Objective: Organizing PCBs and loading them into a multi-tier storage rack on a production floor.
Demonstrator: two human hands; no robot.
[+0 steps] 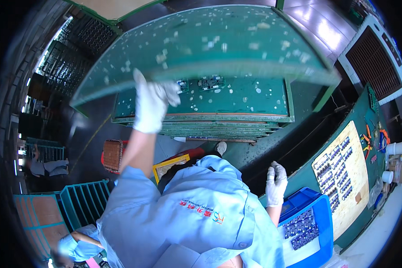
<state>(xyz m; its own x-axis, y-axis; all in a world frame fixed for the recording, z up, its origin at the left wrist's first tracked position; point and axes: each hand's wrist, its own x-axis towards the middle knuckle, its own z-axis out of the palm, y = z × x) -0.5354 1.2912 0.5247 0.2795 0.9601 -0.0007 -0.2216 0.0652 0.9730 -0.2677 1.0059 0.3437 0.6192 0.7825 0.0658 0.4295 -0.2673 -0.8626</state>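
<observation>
left hand (152,102): over green rack (210,123) left side, at upper green panel (174,44) near edge, can't tell if gripping | panel: over rack's far part, blurred | circuit boards (211,82): on rack top | right hand (276,182): right of rack, loosely open, holding nothing

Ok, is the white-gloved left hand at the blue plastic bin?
No, the left hand is at the speckled green panel, away from the bin.

Green, pale-flecked rack shelf (236,106) with green circuit boards (212,83) side by side on top.
</observation>
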